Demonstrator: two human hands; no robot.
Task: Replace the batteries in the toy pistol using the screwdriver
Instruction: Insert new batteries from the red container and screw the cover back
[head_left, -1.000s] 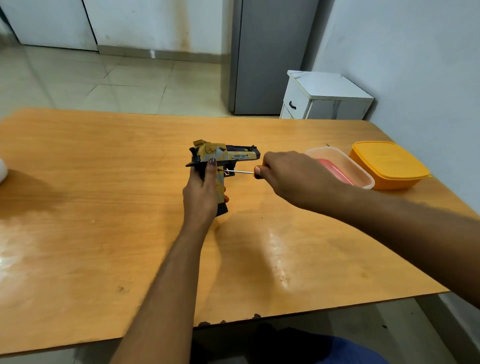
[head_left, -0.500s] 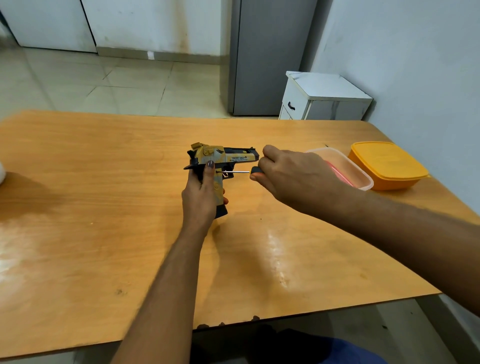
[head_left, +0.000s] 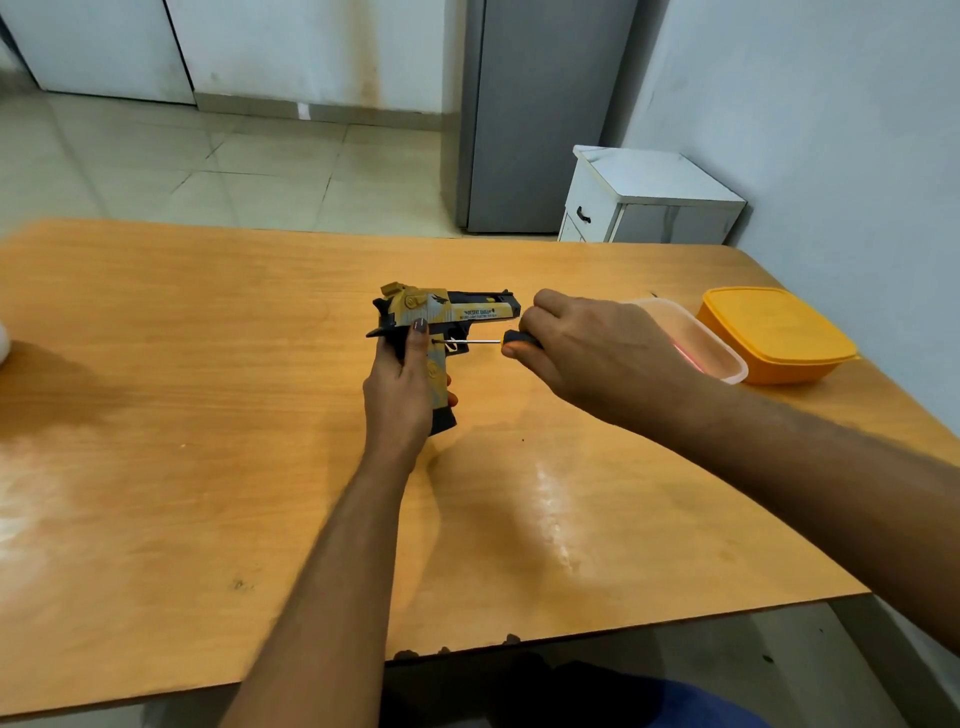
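A yellow and black toy pistol (head_left: 457, 309) stands upright above the middle of the wooden table (head_left: 208, 467), barrel pointing right. My left hand (head_left: 402, 387) grips its handle, thumb lying up the side. My right hand (head_left: 587, 353) holds the black handle of a small screwdriver (head_left: 485, 341). The thin metal shaft runs left, and its tip touches the pistol's grip just below the trigger guard. Most of the screwdriver handle is hidden inside my fingers.
A clear plastic box (head_left: 701, 343) with something red inside sits right of my right hand. Beside it stands a closed orange box (head_left: 774, 332). A white cabinet (head_left: 644, 202) and a grey fridge (head_left: 535, 114) stand beyond the table's far edge.
My right hand has turned slightly on the screwdriver, fingers shifting round the handle. The pistol and my left hand stay in place.
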